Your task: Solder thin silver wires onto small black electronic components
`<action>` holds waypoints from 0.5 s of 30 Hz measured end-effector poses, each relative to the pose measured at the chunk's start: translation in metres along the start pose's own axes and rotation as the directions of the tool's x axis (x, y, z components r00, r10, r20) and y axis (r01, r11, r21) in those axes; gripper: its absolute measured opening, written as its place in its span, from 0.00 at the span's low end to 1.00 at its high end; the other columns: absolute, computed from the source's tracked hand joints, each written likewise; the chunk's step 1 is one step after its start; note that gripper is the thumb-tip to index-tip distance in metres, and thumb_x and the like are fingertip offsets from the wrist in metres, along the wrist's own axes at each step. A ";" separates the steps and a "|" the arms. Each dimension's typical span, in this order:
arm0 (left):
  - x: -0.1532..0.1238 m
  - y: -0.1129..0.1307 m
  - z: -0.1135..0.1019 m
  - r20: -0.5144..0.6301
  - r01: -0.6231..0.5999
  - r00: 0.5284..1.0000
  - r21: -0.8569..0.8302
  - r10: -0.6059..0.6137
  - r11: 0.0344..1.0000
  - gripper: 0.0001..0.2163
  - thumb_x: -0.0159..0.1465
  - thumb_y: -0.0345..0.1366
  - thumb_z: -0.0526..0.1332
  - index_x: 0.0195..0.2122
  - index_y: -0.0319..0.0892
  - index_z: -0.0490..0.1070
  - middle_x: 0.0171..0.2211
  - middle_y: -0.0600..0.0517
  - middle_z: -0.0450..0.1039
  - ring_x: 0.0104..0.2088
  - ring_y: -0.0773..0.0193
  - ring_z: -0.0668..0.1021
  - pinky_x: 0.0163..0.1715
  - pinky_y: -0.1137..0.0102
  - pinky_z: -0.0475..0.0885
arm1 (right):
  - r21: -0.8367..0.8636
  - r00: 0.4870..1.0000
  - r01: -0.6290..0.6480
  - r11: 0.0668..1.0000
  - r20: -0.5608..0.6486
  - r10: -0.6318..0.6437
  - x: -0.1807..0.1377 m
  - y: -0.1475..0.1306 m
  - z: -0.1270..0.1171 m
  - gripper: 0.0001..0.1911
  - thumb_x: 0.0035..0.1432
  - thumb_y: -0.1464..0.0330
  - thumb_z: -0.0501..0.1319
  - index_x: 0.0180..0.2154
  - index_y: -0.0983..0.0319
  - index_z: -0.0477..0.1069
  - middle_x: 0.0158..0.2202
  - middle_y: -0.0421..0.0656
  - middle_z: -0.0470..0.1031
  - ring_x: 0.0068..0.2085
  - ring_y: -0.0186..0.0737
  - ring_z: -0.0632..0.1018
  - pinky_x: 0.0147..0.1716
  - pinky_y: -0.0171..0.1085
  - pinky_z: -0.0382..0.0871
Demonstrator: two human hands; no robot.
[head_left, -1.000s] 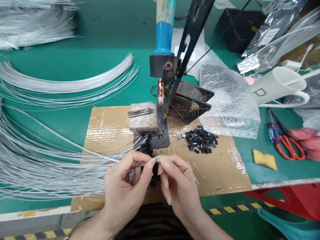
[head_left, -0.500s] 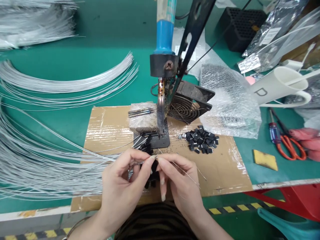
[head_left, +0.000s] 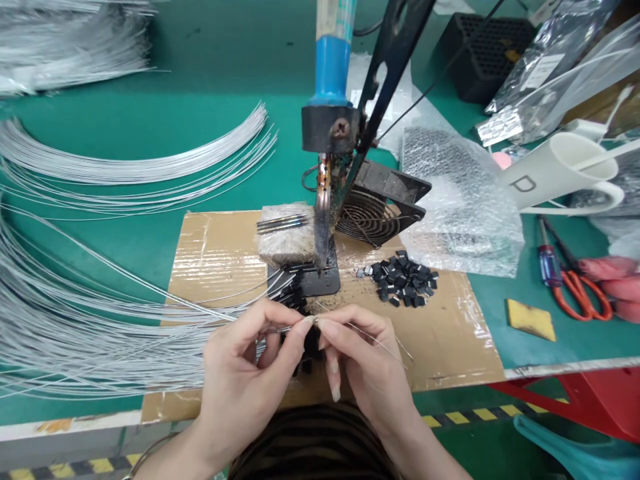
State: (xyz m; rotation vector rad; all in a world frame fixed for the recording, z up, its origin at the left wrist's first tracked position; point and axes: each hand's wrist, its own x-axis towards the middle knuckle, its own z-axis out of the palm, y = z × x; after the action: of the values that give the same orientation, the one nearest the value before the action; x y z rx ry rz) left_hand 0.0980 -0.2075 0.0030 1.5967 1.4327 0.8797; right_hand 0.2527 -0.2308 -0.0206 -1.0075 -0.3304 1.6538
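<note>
My left hand (head_left: 255, 367) is closed in a pinch on a thin grey wire (head_left: 277, 328) above the cardboard. Its thumb and finger meet the fingertips of my right hand (head_left: 367, 367), which pinches a thin wire strand (head_left: 377, 343) trailing to the lower right. What lies between the fingertips is too small to make out. Behind the hands, grey wires with black ends (head_left: 295, 293) lie partly hidden. Just above hangs the tip of a blue-handled soldering iron (head_left: 333, 73), clamped on a black stand and pointing down. A large bundle of grey wires (head_left: 110, 340) spreads to the left.
On the cardboard sheet (head_left: 450, 347) are small black connectors (head_left: 405, 280), a wrapped block (head_left: 285, 248) and a fan (head_left: 373, 213). Bubble wrap (head_left: 460, 193), a white mug (head_left: 545, 170), a yellow sponge (head_left: 531, 320) and orange-handled scissors (head_left: 583, 297) sit right. More wires (head_left: 135, 170) lie upper left.
Both pinched fingertips have shifted slightly down and to the right. The lower fingers of my right hand have moved a little right and down. The rest of the bench looks the same.
</note>
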 end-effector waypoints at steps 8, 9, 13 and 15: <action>0.001 -0.001 -0.002 0.035 -0.046 0.998 0.052 0.044 0.998 0.06 0.69 0.34 0.66 0.33 0.45 0.77 0.22 0.58 0.72 0.19 0.71 0.67 0.20 0.74 0.61 | -0.024 0.996 -0.077 0.997 0.039 0.078 0.005 -0.010 -0.004 0.10 0.54 0.64 0.76 0.27 0.63 0.83 0.21 0.38 0.78 0.13 0.26 0.71 0.11 0.24 0.67; 0.001 -0.001 -0.002 0.031 -0.047 0.999 0.057 0.045 0.997 0.06 0.69 0.34 0.66 0.33 0.45 0.77 0.22 0.59 0.71 0.19 0.71 0.66 0.20 0.74 0.61 | -0.021 0.996 -0.075 0.997 0.039 0.076 0.005 -0.010 -0.004 0.10 0.54 0.64 0.76 0.27 0.63 0.83 0.21 0.37 0.78 0.13 0.26 0.71 0.11 0.24 0.67; 0.001 -0.001 0.001 0.005 -0.041 0.999 0.060 0.041 0.997 0.05 0.69 0.34 0.66 0.34 0.45 0.77 0.22 0.59 0.71 0.19 0.71 0.66 0.20 0.74 0.61 | 0.001 0.997 -0.069 0.998 0.036 0.069 0.003 -0.009 -0.003 0.10 0.55 0.62 0.76 0.29 0.63 0.84 0.22 0.38 0.78 0.14 0.26 0.72 0.11 0.24 0.68; 0.000 -0.002 0.003 -0.016 -0.044 0.999 0.065 0.045 0.997 0.04 0.69 0.34 0.66 0.35 0.45 0.76 0.22 0.58 0.72 0.20 0.71 0.67 0.20 0.74 0.62 | 0.014 0.998 -0.065 0.998 0.025 0.065 0.002 -0.008 -0.001 0.10 0.55 0.62 0.76 0.31 0.63 0.85 0.22 0.38 0.78 0.14 0.27 0.73 0.11 0.24 0.68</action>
State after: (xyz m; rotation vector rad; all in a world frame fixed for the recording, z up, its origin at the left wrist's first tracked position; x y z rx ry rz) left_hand 0.1000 -0.2074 0.0001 1.6785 1.4555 0.8825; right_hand 0.2588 -0.2272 -0.0171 -0.9968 -0.3041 1.7262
